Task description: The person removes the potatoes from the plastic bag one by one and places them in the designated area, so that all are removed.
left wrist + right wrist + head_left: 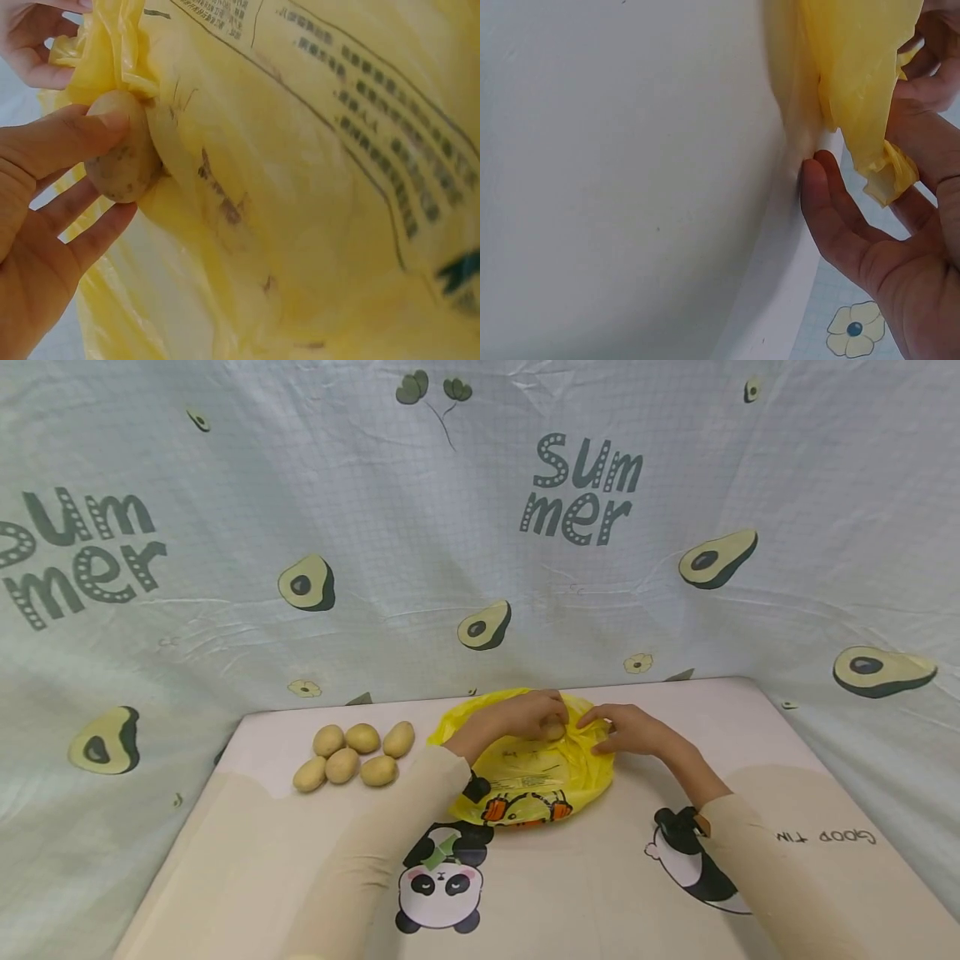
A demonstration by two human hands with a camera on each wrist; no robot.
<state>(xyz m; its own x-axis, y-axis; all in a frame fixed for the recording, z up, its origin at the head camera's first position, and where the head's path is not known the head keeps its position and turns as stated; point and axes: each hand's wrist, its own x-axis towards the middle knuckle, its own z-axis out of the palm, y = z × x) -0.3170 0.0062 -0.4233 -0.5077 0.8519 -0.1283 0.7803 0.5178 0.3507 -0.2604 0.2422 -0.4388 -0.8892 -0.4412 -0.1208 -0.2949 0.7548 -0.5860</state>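
A yellow plastic bag (525, 768) with printed figures lies at the back middle of the table, its top crumpled and gathered. My left hand (528, 714) reaches over it and grips a potato (124, 150) between thumb and fingers, right at the bag's opening folds. On the other side, my right hand (633, 731) pinches the bag's rim; in the right wrist view a yellow fold (889, 176) passes between its thumb and fingers. What lies inside the bag is hidden.
Several loose potatoes (342, 766) lie in two rough rows left of the bag. The pale table (600, 893) carries printed pandas. Close behind its back edge hangs a patterned cloth (420, 568).
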